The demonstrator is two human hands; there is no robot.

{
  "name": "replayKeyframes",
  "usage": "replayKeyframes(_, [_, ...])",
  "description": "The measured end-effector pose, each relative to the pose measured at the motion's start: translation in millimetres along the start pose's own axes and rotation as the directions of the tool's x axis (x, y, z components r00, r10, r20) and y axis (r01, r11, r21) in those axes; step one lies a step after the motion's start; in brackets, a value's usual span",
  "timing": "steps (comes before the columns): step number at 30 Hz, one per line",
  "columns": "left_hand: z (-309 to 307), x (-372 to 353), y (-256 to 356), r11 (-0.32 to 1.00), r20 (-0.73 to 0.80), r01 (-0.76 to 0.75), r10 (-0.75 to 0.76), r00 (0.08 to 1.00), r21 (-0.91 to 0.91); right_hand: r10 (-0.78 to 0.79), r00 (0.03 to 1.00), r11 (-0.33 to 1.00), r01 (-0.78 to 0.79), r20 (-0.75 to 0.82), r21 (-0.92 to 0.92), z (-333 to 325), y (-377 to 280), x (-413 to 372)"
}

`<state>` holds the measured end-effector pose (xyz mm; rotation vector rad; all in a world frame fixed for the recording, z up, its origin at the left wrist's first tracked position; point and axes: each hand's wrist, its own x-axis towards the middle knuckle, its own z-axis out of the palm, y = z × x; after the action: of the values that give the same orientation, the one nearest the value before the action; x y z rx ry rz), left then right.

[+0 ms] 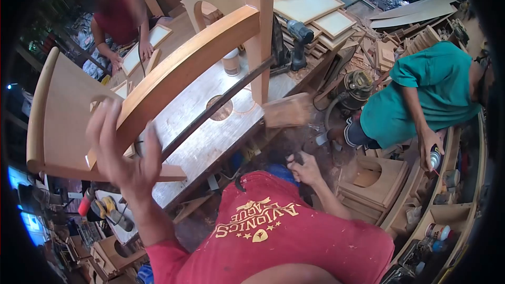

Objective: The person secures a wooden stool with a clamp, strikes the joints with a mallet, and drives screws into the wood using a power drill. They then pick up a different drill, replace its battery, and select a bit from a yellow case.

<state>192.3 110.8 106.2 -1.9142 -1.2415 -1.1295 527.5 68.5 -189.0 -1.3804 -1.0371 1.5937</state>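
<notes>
My left hand (129, 160) is raised with its fingers and thumb apart, right at the lower left end of a curved wooden rail (181, 68). The rail joins a flat wooden panel (71, 115) on the left to an upright wooden post (260, 68), like part of a chair frame. A long dark metal bar (215, 104) runs under the rail, its near end beside my left thumb. In front of my red shirt, my right hand (306, 169) is closed around something dark that I cannot make out. A motion-blurred wooden block (286, 110) shows beyond it, against the post.
The frame overlaps a white-topped workbench (194, 142) with a round hole. A cordless drill (300, 39) stands by stacked panels (307, 10). One person (120, 26) works at the far left; another in green (421, 94) holds a spray can (435, 156) at right. Wood cabinets (373, 179) stand nearby.
</notes>
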Motion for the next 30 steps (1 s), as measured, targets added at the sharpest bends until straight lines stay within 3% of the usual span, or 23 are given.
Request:
replayKeyframes(4, [23, 39, -7, 0.992, 0.276, -0.003, -0.032, 0.961, 0.126, -0.035, 0.965, 0.999, 0.030, 0.259, 0.025, 37, 7, 31])
replayKeyframes(7, [24, 41, 5, 0.951, 0.553, 0.131, -0.272, 0.788, 0.281, -0.132, 0.937, 0.991, 0.128, 0.323, 0.034, 75, -3, 60])
replayKeyframes(10, [28, 40, 7, 0.955, 0.521, 0.084, -0.228, 0.823, 0.285, -0.224, 0.907, 0.970, 0.174, 0.355, 0.169, 123, -10, 94])
replayKeyframes(12, [28, 41, 8, 0.962, 0.526, 0.073, -0.207, 0.825, 0.264, -0.266, 0.883, 0.883, 0.063, 0.387, 0.465, 164, 1, 118])
replayKeyframes(14, [28, 39, 5, 0.963, 0.529, 0.044, -0.183, 0.829, 0.264, -0.290, 0.850, 0.634, -0.173, 0.439, 0.754, 206, -13, 127])
replayKeyframes(15, [28, 39, 4, 0.966, 0.534, 0.028, -0.167, 0.829, 0.257, -0.201, 0.869, 0.555, -0.279, 0.452, 0.784, 216, -32, 123])
replayKeyframes(18, [28, 44, 5, 0.963, 0.590, 0.045, -0.198, 0.783, 0.264, -0.235, 0.905, 0.314, -0.273, 0.353, 0.909, 261, -57, 127])
replayKeyframes(20, [29, 45, 6, 0.957, 0.612, 0.046, -0.220, 0.759, 0.287, -0.302, 0.939, 0.343, -0.055, 0.165, 0.938, 299, -61, 138])
replayKeyframes(22, [30, 51, 9, 0.946, 0.645, 0.058, -0.262, 0.718, 0.319, -0.355, 0.914, 0.347, -0.068, 0.198, 0.935, 299, -89, 127])
replayKeyframes(26, [35, 59, 9, 0.937, 0.690, 0.043, -0.287, 0.665, 0.348, -0.518, 0.847, 0.362, 0.086, 0.124, 0.928, 320, -109, 125])
replayKeyframes(28, [37, 62, 6, 0.943, 0.699, 0.019, -0.259, 0.667, 0.332, -0.493, 0.839, 0.366, -0.042, 0.232, 0.930, 314, -114, 123])
replayKeyframes(29, [36, 61, 6, 0.945, 0.699, 0.020, -0.255, 0.668, 0.326, -0.563, 0.764, 0.328, -0.142, 0.314, 0.934, 309, -116, 131])
replayKeyframes(30, [36, 60, 5, 0.947, 0.696, 0.024, -0.252, 0.672, 0.320, -0.587, 0.750, 0.265, -0.175, 0.303, 0.948, 310, -120, 144])
